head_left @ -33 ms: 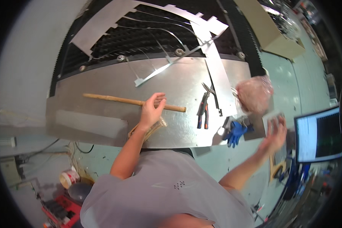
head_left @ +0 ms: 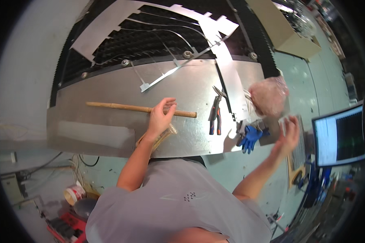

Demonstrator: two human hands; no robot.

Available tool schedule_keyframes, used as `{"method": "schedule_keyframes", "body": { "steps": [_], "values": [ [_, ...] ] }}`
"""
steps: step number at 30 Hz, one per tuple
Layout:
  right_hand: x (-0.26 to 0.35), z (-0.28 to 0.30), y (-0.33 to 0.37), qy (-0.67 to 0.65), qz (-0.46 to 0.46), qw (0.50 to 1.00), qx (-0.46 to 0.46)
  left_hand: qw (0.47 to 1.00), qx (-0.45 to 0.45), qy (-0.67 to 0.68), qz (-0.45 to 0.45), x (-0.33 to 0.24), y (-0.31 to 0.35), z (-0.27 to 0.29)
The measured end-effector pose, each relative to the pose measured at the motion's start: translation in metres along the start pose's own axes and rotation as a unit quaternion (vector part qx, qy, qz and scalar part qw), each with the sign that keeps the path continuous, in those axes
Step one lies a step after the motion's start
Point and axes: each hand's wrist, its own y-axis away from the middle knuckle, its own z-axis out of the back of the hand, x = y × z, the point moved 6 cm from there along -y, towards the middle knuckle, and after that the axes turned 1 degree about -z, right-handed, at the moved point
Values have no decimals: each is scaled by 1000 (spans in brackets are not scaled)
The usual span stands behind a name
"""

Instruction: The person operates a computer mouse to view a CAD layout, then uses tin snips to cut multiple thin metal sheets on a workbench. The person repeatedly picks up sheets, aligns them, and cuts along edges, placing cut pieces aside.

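Note:
My left hand point(head_left: 161, 118) is over a thin wooden stick point(head_left: 125, 107) on the metal tabletop. Its thumb stands apart from loosely bent fingers, and the stick runs beneath the palm, not gripped. Under that wrist lies a yellowish looped item point(head_left: 166, 134), partly covered. My right hand point(head_left: 290, 135), a little blurred, reaches out beyond the table's right end, fingers stretched and apart. It is near a pale flat item point(head_left: 282, 124) whose kind I cannot make out. Between the hands are pliers point(head_left: 215, 115) with dark and orange handles and a blue glove point(head_left: 250, 138).
A cut sheet-metal frame point(head_left: 227, 65) spans the black bed and overhangs the metal tabletop point(head_left: 77, 109). At the right are a pinkish plastic bag point(head_left: 268, 96) and a monitor point(head_left: 328, 135). A bucket point(head_left: 74, 194) and a red toolbox point(head_left: 67, 227) stand on the floor at left.
The whole view has shifted slightly. My right hand has moved a little up and left; my left hand stays over the stick.

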Motion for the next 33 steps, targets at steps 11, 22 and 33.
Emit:
{"method": "schedule_keyframes", "body": {
  "steps": [11,22,33],
  "values": [
    [-197,-242,-26,586,76,781,204,995,-67,-72,-4,56,103,125],
    [-168,-257,-95,610,49,751,248,918,-352,57,174,161,258,202],
    [-78,-91,106,358,163,898,196,978,-206,8,32,130,159,233]
  ]
}}
